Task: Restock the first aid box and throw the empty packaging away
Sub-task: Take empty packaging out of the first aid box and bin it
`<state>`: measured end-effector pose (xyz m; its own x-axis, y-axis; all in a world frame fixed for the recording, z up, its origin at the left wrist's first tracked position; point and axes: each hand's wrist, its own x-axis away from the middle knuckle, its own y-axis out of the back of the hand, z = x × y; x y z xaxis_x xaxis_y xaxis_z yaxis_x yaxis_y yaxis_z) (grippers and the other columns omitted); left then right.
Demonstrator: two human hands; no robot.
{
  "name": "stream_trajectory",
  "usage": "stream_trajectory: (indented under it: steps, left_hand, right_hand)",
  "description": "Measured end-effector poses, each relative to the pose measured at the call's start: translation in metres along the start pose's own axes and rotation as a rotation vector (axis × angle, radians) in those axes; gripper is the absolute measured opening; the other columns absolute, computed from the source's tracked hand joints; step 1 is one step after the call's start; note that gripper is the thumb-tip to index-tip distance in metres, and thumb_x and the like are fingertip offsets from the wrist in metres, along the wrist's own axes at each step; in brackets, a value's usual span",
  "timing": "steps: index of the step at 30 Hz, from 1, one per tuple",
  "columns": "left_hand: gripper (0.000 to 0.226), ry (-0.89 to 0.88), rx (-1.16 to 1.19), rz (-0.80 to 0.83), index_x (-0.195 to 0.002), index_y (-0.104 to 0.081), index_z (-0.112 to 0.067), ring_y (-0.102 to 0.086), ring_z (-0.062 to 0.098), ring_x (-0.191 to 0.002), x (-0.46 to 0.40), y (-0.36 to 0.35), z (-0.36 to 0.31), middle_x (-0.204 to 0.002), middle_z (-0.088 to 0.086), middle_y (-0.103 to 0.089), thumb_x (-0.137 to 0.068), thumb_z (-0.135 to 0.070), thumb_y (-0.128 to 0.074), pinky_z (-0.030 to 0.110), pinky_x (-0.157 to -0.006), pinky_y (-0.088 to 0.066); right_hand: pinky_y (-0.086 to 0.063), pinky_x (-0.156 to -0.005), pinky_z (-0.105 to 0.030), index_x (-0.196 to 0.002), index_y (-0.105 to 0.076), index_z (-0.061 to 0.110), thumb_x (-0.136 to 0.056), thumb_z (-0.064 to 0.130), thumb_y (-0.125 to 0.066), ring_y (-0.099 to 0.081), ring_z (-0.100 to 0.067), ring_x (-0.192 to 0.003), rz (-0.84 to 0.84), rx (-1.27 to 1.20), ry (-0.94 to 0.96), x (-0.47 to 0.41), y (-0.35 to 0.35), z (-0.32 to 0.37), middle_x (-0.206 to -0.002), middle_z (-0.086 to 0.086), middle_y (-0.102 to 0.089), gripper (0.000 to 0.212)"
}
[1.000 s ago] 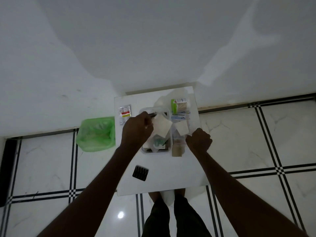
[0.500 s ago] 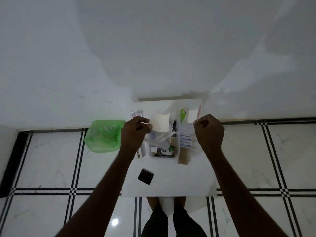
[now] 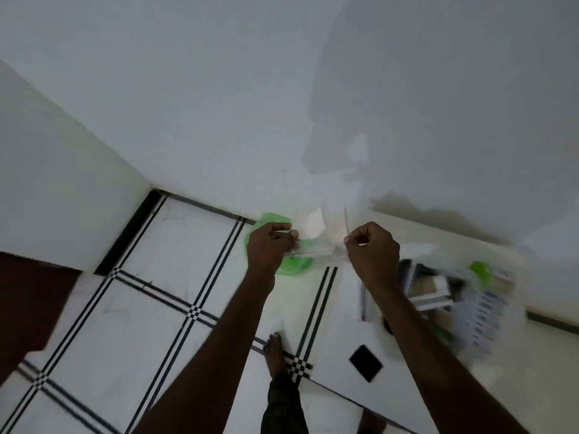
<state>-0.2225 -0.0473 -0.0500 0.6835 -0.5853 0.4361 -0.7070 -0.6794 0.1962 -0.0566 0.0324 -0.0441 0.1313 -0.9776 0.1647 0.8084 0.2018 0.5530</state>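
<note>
Both hands are up over the green bin, and between them hangs a clear plastic bag with a red zip line along its edge. The left hand has its fingers curled tight, pinching one side of the bag's mouth; the right hand is fisted the same way, pinching the other side, so the bag is stretched between the two. A pale square pad shows at the top of the bag, just beside the left thumb, though the blur makes it hard to say whether it sits inside the plastic or behind it. The bin, lined in green, stands on the black-lined tiled floor against the wall, partly hidden by the left wrist. Off to the right, on the white table, the first aid box is a smear of motion, with a green-topped item and printed packets next to it. A dark blister strip lies alone near the table's front edge.
</note>
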Motion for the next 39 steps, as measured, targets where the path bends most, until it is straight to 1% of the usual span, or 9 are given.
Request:
stream_trajectory:
  steps: [4,8,11,14,19,22,28,34,39]
  left_hand:
    - [0.025,0.123,0.051,-0.053,-0.105,-0.070,0.000,-0.072,0.027,-0.073,-0.071,0.047,0.040,-0.088,0.021,-0.075,-0.081,-0.003,-0.075,0.033,-0.073,-0.060]
    - [0.027,0.216,0.052,-0.060,-0.107,-0.068,0.002,-0.072,0.029,-0.073,-0.154,0.074,0.089,-0.091,0.024,-0.074,-0.081,-0.001,-0.074,0.035,-0.073,-0.061]
    - [0.025,0.284,0.010,-0.074,-0.103,-0.068,0.000,-0.074,0.030,-0.074,-0.216,0.079,0.133,-0.089,0.021,-0.074,-0.078,0.000,-0.075,0.041,-0.078,-0.062]
    - [0.029,0.333,-0.066,-0.069,-0.102,-0.070,-0.004,-0.076,0.029,-0.079,-0.271,0.075,0.185,-0.090,0.017,-0.076,-0.073,-0.005,-0.075,0.042,-0.080,-0.062]
    - [0.049,0.419,-0.161,0.027,-0.108,-0.070,-0.005,-0.075,0.027,-0.086,-0.347,0.058,0.269,-0.098,0.015,-0.075,-0.061,-0.018,-0.072,0.039,-0.086,-0.060]
    - [0.016,0.510,-0.066,0.133,-0.090,-0.059,-0.007,-0.065,0.025,-0.069,-0.375,0.045,0.305,-0.083,0.016,-0.062,-0.078,-0.003,-0.069,0.037,-0.080,-0.057]
    - [0.014,0.520,-0.028,0.177,-0.074,-0.066,-0.009,-0.057,0.024,-0.073,-0.379,0.040,0.306,-0.074,0.009,-0.061,-0.086,-0.004,-0.061,0.035,-0.075,-0.050]
    - [0.015,0.395,0.086,0.227,-0.097,-0.072,-0.008,-0.066,0.025,-0.090,-0.328,0.042,0.224,-0.099,0.017,-0.072,-0.094,-0.017,-0.060,0.037,-0.090,-0.055]
    - [0.022,0.268,0.123,0.256,-0.109,-0.073,-0.010,-0.070,0.026,-0.105,-0.254,0.044,0.143,-0.108,0.013,-0.075,-0.095,-0.021,-0.059,0.038,-0.095,-0.056]
  right_hand:
    - [-0.047,-0.072,-0.028,-0.080,-0.066,0.010,-0.078,0.011,-0.063,-0.064,-0.023,-0.077,0.082,0.093,-0.090,-0.015,-0.104,0.010,-0.080,-0.004,-0.070,0.004]
    - [-0.060,-0.075,-0.044,-0.079,-0.068,0.009,-0.076,0.012,-0.059,-0.071,-0.033,-0.077,0.150,0.115,-0.254,-0.049,-0.209,-0.006,-0.078,-0.008,-0.072,0.010]
    - [-0.061,-0.067,-0.045,-0.068,-0.061,0.010,-0.081,0.007,-0.054,-0.072,-0.035,-0.062,0.176,0.080,-0.425,-0.077,-0.279,-0.027,-0.068,-0.009,-0.071,0.015]
    - [-0.062,-0.067,-0.043,-0.065,-0.052,0.009,-0.084,0.004,-0.050,-0.064,-0.021,-0.037,0.173,0.036,-0.604,-0.101,-0.343,-0.065,-0.047,-0.001,-0.063,0.019]
    - [-0.061,-0.058,-0.031,-0.094,-0.055,-0.004,-0.082,0.001,-0.053,-0.061,-0.015,-0.035,0.237,-0.073,-0.789,-0.143,-0.421,-0.145,-0.044,0.000,-0.066,0.013]
    - [-0.062,-0.074,-0.043,-0.101,-0.058,-0.012,-0.082,0.002,-0.051,-0.063,-0.021,-0.042,0.188,-0.183,-0.877,-0.157,-0.453,-0.188,-0.056,-0.011,-0.066,0.024]
    - [-0.058,-0.078,-0.044,-0.087,-0.058,0.001,-0.089,0.005,-0.053,-0.063,-0.029,-0.071,0.176,-0.325,-0.887,-0.160,-0.460,-0.188,-0.087,-0.018,-0.065,0.007]
    - [-0.058,-0.078,-0.042,-0.085,-0.063,0.011,-0.091,0.011,-0.057,-0.066,-0.029,-0.082,0.192,-0.443,-0.748,-0.137,-0.394,-0.120,-0.094,-0.017,-0.068,0.008]
    - [-0.058,-0.074,-0.039,-0.100,-0.067,0.004,-0.092,0.013,-0.056,-0.069,-0.028,-0.081,0.177,-0.427,-0.621,-0.106,-0.294,-0.062,-0.099,-0.019,-0.072,0.016]
